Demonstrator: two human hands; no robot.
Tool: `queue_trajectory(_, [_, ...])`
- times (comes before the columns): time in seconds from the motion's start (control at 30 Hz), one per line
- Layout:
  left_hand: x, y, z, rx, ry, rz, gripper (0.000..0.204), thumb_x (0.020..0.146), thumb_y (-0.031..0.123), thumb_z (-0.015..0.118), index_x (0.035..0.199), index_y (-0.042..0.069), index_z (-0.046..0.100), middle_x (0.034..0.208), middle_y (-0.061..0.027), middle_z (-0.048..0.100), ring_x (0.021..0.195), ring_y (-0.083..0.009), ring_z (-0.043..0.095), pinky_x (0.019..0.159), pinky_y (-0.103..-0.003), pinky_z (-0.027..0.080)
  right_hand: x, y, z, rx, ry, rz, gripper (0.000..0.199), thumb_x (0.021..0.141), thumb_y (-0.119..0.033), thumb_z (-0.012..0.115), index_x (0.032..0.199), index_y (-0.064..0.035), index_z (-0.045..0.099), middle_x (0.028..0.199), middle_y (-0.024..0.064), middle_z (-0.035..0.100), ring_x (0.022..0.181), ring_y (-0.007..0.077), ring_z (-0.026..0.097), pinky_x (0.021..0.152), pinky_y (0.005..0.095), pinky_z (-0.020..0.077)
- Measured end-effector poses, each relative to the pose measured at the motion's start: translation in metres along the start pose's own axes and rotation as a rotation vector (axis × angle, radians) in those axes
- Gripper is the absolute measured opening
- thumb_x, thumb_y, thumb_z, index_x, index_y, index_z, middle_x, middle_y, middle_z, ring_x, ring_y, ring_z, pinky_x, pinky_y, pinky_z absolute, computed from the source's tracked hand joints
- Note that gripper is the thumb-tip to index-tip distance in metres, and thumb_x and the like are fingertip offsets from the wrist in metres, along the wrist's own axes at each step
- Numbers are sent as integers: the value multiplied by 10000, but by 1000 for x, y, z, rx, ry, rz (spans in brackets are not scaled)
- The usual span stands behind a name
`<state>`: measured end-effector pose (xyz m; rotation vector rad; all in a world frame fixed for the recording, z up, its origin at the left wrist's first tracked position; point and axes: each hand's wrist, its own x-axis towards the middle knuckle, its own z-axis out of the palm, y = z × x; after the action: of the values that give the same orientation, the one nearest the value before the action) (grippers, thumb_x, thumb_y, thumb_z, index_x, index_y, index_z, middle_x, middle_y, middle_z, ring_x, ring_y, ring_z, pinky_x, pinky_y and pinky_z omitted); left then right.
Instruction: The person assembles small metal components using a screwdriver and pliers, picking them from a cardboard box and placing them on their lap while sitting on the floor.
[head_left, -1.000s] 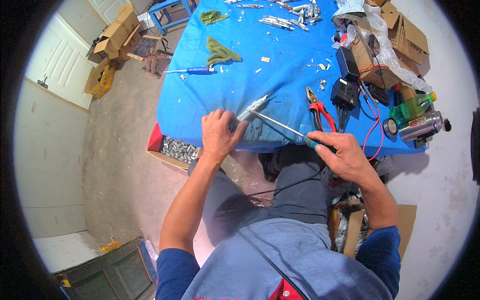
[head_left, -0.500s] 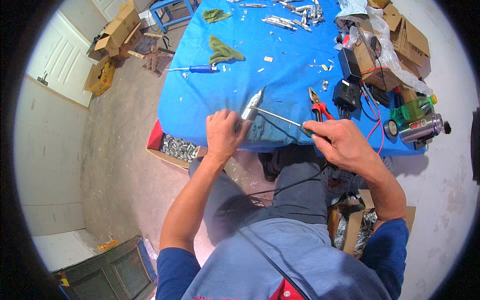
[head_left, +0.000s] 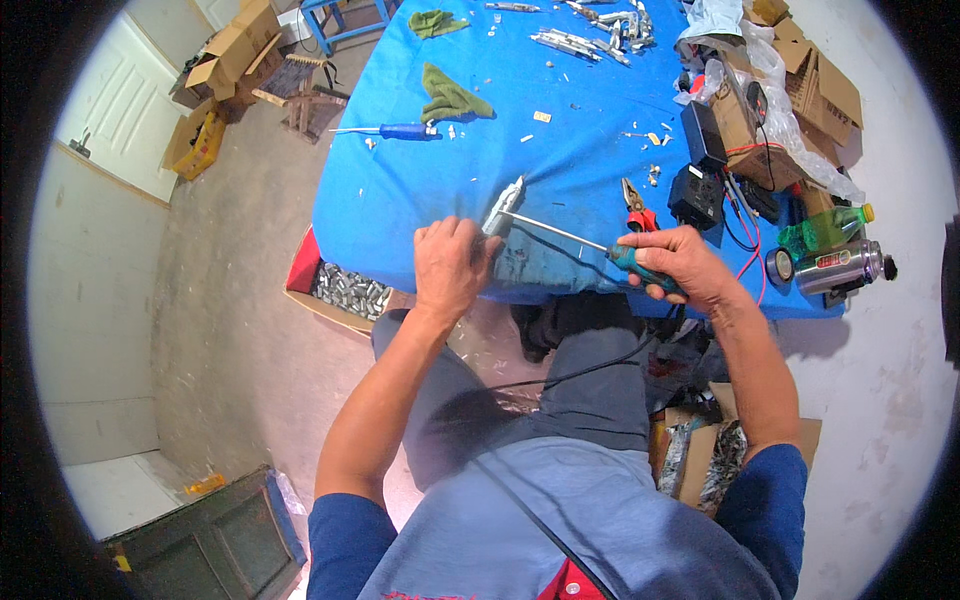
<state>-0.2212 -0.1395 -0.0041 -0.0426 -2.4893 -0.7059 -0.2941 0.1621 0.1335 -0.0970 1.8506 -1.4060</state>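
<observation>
My left hand (head_left: 452, 268) is closed around the lower end of a slim, pale grey piece (head_left: 505, 204) that tapers at its far end. It presses the piece on the blue cloth near the table's front edge. In my closed right hand (head_left: 690, 262) is a screwdriver (head_left: 634, 262) with a green handle. Its thin shaft runs left, and the tip meets the side of the pale piece. Red-handled pliers (head_left: 637, 208) lie just beyond my right hand. What the left fingers cover is hidden.
A blue screwdriver (head_left: 405, 131) and a green rag (head_left: 450, 97) lie farther left. Similar pale pieces (head_left: 567, 43) are heaped at the back. Black adapters (head_left: 693, 190), a green bottle (head_left: 828, 228) and a metal flask (head_left: 838, 263) stand right. A box of small grey parts (head_left: 348, 290) sits below the left edge.
My right hand has shifted back along the screwdriver and turned, so more of the green handle shows. The left hand and the pale piece keep nearly the same place.
</observation>
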Motion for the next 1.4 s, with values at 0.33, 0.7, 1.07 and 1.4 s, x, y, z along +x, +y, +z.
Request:
queue_trajectory(0.33, [0,5,2,60,1,-33,275,793,253,755,769,77,546,761,-103,548,771,-319,546,709,-433,370,-17,32,26,-396,207,-380,283,907,-130,657,1159,-6,691,962,121,738,789,200,703,740,313,549])
queue_trajectory(0.7, [-4,6,5,87,-13,-47,270,812,270,744,766,80,558,756,-101,549,765,-314,542,703,-428,360,-16,23,15,-675,193,-643,290,851,-110,696,1132,-38,700,987,177,723,888,283,713,779,338,546])
queue_trajectory(1.07, [-1,9,-1,56,17,12,309,826,257,773,758,41,563,694,-130,515,622,-322,488,585,-443,397,-8,14,3,-893,136,-810,316,838,-138,728,1142,-58,698,991,161,717,874,311,702,759,366,556])
queue_trajectory(1.4, [-3,10,-2,26,12,2,300,823,233,780,769,38,558,692,-127,507,616,-313,479,578,-439,394,2,3,-13,-531,-23,-317,358,885,-158,681,1224,-44,668,793,67,702,701,112,642,650,286,513])
